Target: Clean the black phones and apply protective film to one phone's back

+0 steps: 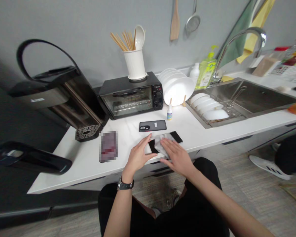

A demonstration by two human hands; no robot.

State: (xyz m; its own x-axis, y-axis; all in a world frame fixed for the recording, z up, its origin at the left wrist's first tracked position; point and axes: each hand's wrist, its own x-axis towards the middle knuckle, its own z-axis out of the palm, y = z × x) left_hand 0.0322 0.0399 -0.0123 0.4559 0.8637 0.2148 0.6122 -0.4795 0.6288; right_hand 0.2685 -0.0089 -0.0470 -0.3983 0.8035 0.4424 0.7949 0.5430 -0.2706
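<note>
A black phone [177, 137] lies on the white countertop [128, 131] near its front edge. My right hand [176, 154] presses a pale wipe [159, 144] flat on the phone's screen, its fingers stretched over the cloth. My left hand [138, 155], with a watch on the wrist, is beside the phone's left end, thumb and fingers apart around that end. Behind the phone lies a dark phone case [153, 125] with camera cutouts. A small white spray bottle [169, 113] stands upright just right of the case.
A toaster oven [133, 95] stands at the back, with a utensil holder [135, 64] on top. Racked plates [179, 89] and a sink [251, 95] with bowls are at the right. A black dispenser [71, 98] and a blurred-out object [108, 145] are at the left. Another person's shoe [270, 166] shows at right.
</note>
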